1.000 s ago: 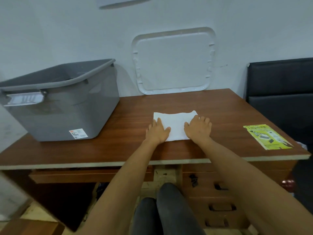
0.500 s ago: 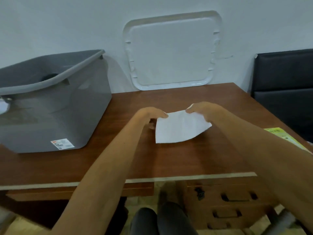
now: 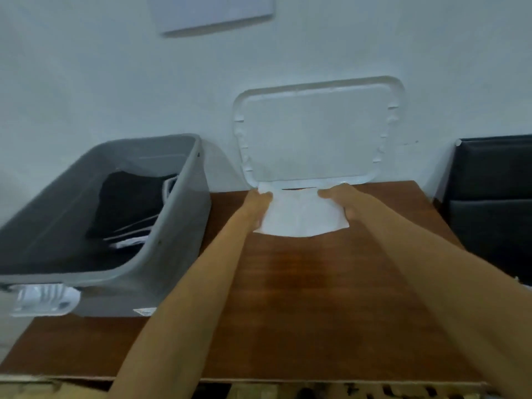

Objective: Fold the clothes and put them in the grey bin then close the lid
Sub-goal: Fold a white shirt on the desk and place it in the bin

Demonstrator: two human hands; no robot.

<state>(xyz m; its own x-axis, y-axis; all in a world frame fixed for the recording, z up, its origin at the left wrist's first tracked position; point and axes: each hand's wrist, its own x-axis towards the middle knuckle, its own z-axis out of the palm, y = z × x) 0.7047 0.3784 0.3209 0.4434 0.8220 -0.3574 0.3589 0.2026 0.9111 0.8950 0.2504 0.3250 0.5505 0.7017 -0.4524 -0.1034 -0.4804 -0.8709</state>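
Note:
A folded white cloth (image 3: 302, 216) hangs in the air above the middle of the wooden table (image 3: 316, 298). My left hand (image 3: 259, 201) grips its left edge and my right hand (image 3: 338, 200) grips its right edge. The open grey bin (image 3: 172, 226) stands on the table to the left, with dark and white folded clothes (image 3: 129, 208) inside. The bin's clear lid (image 3: 313, 131) leans upright against the wall just behind the cloth.
A black padded chair (image 3: 495, 191) stands at the right of the table. The bin has a white latch handle (image 3: 43, 300) on its near side. A pale panel (image 3: 216, 12) hangs high on the wall.
Both hands went from pressing the cloth flat on the table to lifting it, and now hold it higher and farther forward. The view has tilted so the bin's inside shows.

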